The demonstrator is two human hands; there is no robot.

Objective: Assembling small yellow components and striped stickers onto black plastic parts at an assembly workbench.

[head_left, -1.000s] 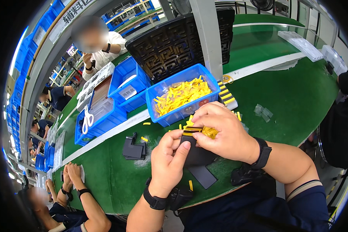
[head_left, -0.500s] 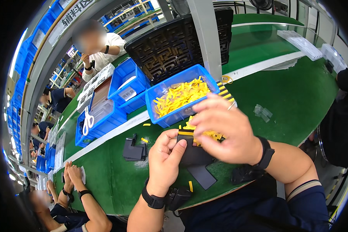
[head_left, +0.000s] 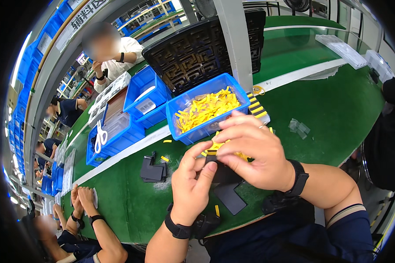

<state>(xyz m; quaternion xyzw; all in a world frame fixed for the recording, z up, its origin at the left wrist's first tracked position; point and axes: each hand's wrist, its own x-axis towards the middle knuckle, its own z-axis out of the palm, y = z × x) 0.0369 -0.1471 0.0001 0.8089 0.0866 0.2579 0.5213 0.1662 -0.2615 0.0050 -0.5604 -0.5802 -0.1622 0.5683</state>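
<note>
My left hand (head_left: 191, 184) pinches a flat black piece (head_left: 211, 158) between thumb and fingers. A short yellow strip (head_left: 211, 152) lies along its top edge. My right hand (head_left: 261, 153) is closed at that same edge, thumb and forefinger on the strip's end. Its fingers hide most of the piece's right side. Behind my hands, a small pile of yellow strips (head_left: 238, 151) is partly covered. Below them, another dark flat piece (head_left: 231, 198) rests on the green table (head_left: 131, 206).
A blue bin (head_left: 191, 135) full of yellow strips stands just beyond my hands. More dark pieces (head_left: 152, 168) are stacked at left. Farther left are blue bins (head_left: 140, 127) and white scissors (head_left: 101, 136). Clear plastic pieces (head_left: 299, 127) lie at right. Co-workers sit at left.
My right hand has come down and left onto the black piece's top edge and closed there. My left hand has shifted slightly right, tilting the piece so less of its face shows.
</note>
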